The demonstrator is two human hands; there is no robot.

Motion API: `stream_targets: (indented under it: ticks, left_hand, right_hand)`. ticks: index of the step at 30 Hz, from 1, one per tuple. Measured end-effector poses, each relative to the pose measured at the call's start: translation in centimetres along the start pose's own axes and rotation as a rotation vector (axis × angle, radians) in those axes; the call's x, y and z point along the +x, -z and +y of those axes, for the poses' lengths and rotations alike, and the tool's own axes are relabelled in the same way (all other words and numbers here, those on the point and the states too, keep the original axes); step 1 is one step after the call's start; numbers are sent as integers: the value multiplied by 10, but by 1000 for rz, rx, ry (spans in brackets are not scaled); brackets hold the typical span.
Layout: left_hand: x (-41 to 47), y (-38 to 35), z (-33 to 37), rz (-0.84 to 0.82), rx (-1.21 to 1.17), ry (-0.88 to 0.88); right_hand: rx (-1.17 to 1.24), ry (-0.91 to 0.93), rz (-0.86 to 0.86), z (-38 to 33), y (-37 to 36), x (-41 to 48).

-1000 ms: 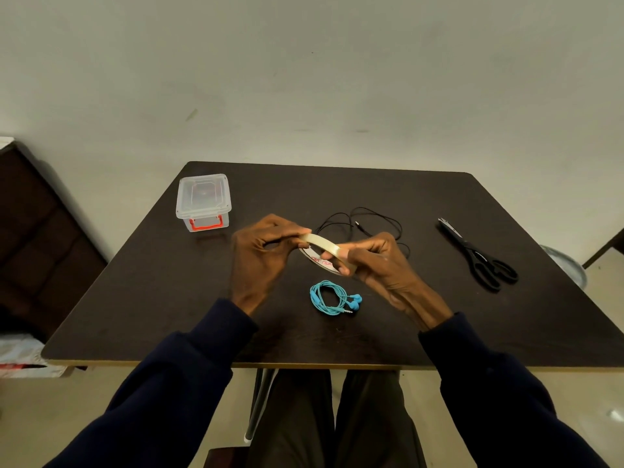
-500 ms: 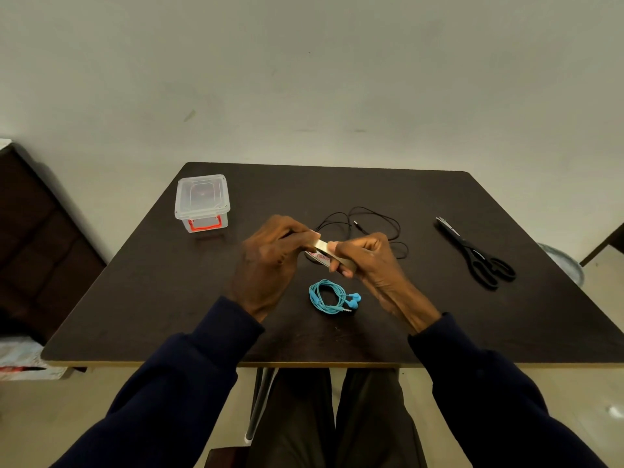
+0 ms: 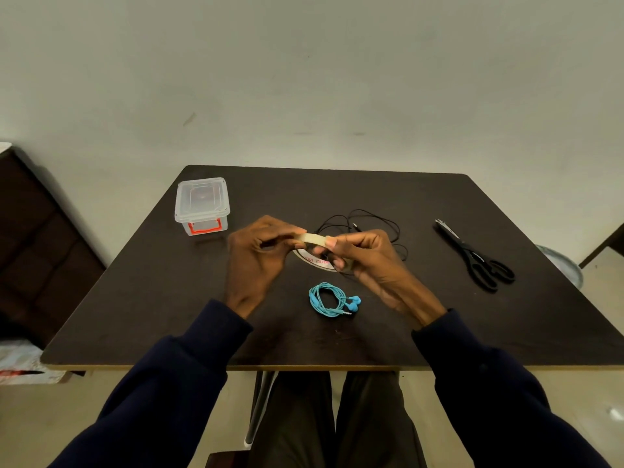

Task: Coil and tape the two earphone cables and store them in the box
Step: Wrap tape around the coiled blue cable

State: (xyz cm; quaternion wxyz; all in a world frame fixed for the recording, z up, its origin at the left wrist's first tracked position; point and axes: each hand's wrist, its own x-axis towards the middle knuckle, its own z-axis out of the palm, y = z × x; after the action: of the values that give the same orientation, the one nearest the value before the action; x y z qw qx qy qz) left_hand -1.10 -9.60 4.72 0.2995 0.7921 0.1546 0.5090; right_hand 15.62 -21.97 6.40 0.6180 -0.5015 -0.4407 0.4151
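The pale wall (image 3: 304, 79) behind and the dark cabinet (image 3: 40, 248) to your left look as they did half a second ago. So does the dark brown tabletop (image 3: 337, 190), whose far edge meets the wall and whose near edge lies over your knees.

Your dark blue sleeves (image 3: 189, 366) reach in from both lower corners. Half a second ago your hands were bunched close together. They have since drawn a little apart above the middle of the tabletop. Your left hand (image 3: 256, 255) pinches the left end of the tape roll with curled fingers. Your right hand (image 3: 371, 261) grips the roll's right side, thumb on top and fingers curled beneath.

The clear box (image 3: 202, 204) with its red latch sits at the far left, lid on, unmoved. The black scissors (image 3: 476, 258) lie well off to the right with their handles toward you, also unmoved. The black cable (image 3: 356, 227) sprawls loose and uncoiled beyond your right hand, partly hidden by it.

The tape roll (image 3: 314, 238) was nearly edge-on before. It is now tipped so that its inner ring with red print faces you, and it is held off the tabletop.

The blue earphones (image 3: 329, 300) lie coiled just nearer you than the roll, between your wrists, where they were before.
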Motion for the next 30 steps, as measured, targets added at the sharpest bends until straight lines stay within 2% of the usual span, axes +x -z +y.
stream_targets:
  ticks: [9, 12, 14, 15, 16, 20, 23, 24, 30]
  left_hand:
    - [-9, 2, -10, 89, -315, 307]
    - [-12, -1, -7, 123, -508, 545]
    - [-15, -4, -8, 74, -617, 719]
    - [-17, -5, -7, 24, -609, 742]
    - [-19, -5, -9, -25, -529, 683]
    - [-13, -2, -9, -123, -47, 141]
    - [-1, 0, -7, -180, 177, -113]
    - [2, 1, -5, -184, 171, -133]
    - [-2, 5, -7, -117, -69, 26]
  right_hand:
    - [204, -1, -55, 8, 1, -2]
    - [270, 5, -94, 8, 1, -3]
    - [272, 0, -98, 9, 0, -2]
    - [245, -3, -83, 10, -2, -1]
    - [211, -6, -59, 10, -3, -1]
    - [8, 3, 24, 11, -6, 4]
    - [-55, 2, 26, 11, -6, 7]
    - [-61, 0, 22, 10, -6, 7]
    - [-28, -22, -18, 15, 0, 2]
